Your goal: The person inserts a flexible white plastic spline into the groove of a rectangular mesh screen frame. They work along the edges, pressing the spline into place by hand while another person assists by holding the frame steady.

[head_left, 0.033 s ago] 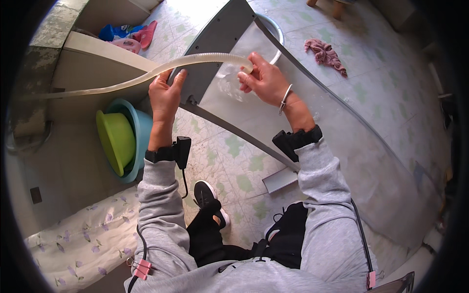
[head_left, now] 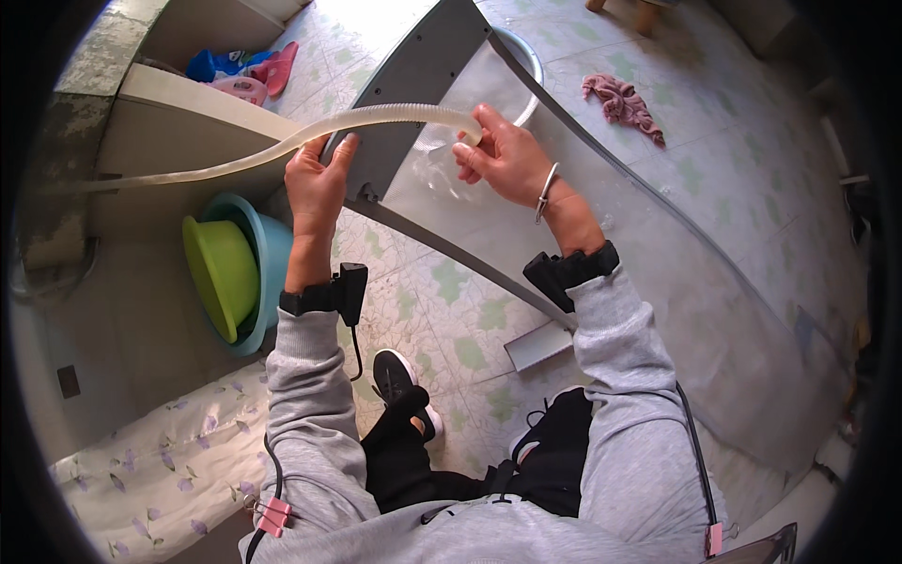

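Note:
A pale ribbed hose [head_left: 376, 115] runs in from the left and arches across to my right hand [head_left: 503, 155], whose fingers are closed around its end. Below that end, clear water seems to splash onto a large flat panel with a grey frame [head_left: 460, 249] and a pale, wet-looking face. My left hand [head_left: 317, 188] grips the near edge of the panel's dark grey end piece [head_left: 399, 122], thumb on top, with the hose passing just above it. The panel is tilted and stretches away to the lower right.
A round pale basin [head_left: 536, 70] shows partly behind the panel's far edge. To the left, a green basin [head_left: 221, 282] is nested in a blue one [head_left: 274, 273]. A pink cloth [head_left: 623, 108] lies on the tiled floor. Pink slippers [head_left: 276, 70] are at the upper left.

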Action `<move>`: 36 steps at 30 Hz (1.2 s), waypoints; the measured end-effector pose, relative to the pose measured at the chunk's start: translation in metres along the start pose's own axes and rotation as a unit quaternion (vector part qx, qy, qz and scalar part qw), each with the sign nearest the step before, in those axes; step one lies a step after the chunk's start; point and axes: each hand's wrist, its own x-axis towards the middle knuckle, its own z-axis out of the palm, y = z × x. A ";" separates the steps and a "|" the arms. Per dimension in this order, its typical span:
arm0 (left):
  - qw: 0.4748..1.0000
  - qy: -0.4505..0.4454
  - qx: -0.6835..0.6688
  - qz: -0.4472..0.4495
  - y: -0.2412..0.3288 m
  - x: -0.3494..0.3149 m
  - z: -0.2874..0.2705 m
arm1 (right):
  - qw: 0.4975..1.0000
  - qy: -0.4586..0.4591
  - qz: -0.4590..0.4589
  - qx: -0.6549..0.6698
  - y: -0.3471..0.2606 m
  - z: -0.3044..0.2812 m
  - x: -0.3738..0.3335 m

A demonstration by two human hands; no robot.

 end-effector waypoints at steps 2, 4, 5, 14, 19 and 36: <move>1.000 0.007 -0.020 -0.006 -0.004 0.003 0.002 | 1.000 -0.012 -0.019 -0.020 0.000 0.003 -0.001; 0.999 0.005 -0.045 -0.001 -0.007 0.006 0.002 | 0.999 -0.019 -0.032 -0.024 -0.003 0.004 -0.003; 0.998 0.006 -0.057 0.005 -0.005 0.006 0.002 | 0.999 -0.006 -0.011 -0.033 -0.005 0.006 -0.003; 0.987 -0.035 -0.159 0.014 -0.001 0.014 0.000 | 0.998 0.014 -0.015 -0.066 -0.025 0.025 -0.010; 0.978 -0.008 -0.207 -0.001 -0.006 0.022 0.006 | 0.980 -0.016 0.043 -0.192 -0.015 0.017 -0.022; 0.972 -0.035 -0.221 -0.065 -0.043 0.026 -0.021 | 0.859 0.317 0.016 -0.402 0.008 -0.137 -0.043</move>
